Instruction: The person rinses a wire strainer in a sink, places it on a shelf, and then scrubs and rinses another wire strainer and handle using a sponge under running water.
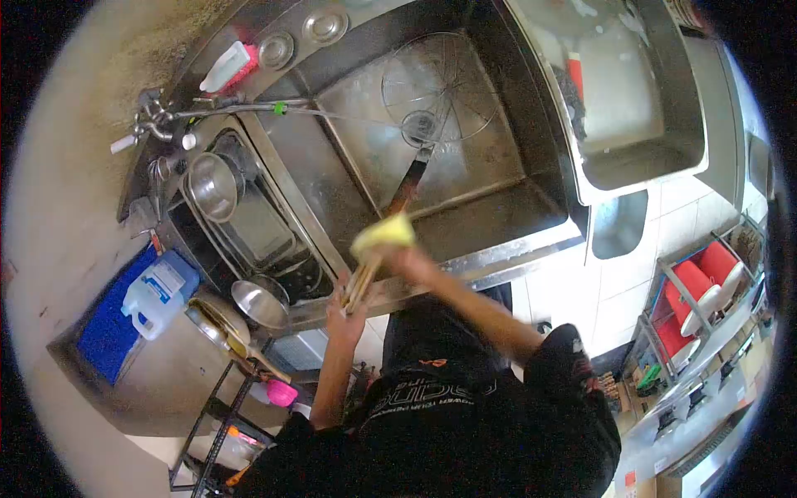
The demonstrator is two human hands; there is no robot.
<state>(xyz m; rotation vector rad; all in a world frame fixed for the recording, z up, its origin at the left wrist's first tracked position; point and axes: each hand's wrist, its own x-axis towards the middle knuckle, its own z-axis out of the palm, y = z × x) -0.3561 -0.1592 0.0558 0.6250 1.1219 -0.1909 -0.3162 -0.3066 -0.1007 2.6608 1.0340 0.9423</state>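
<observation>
My left hand, at the sink's front edge, is closed around the light wooden end of a long utensil. The utensil slants over the sink basin; its far part is dark and ends in a small metal-looking tip near the drain, and its exact kind I cannot tell. My right hand is closed on a yellow sponge, which is pressed around the utensil's middle and blurred by motion. Water from the tap runs toward the utensil's tip. A round wire rack lies in the basin.
Left of the basin are a metal bowl, trays and a pan. A blue jug stands further left. A white and pink brush lies at the back ledge. A second sink is at right, with a rack of red items.
</observation>
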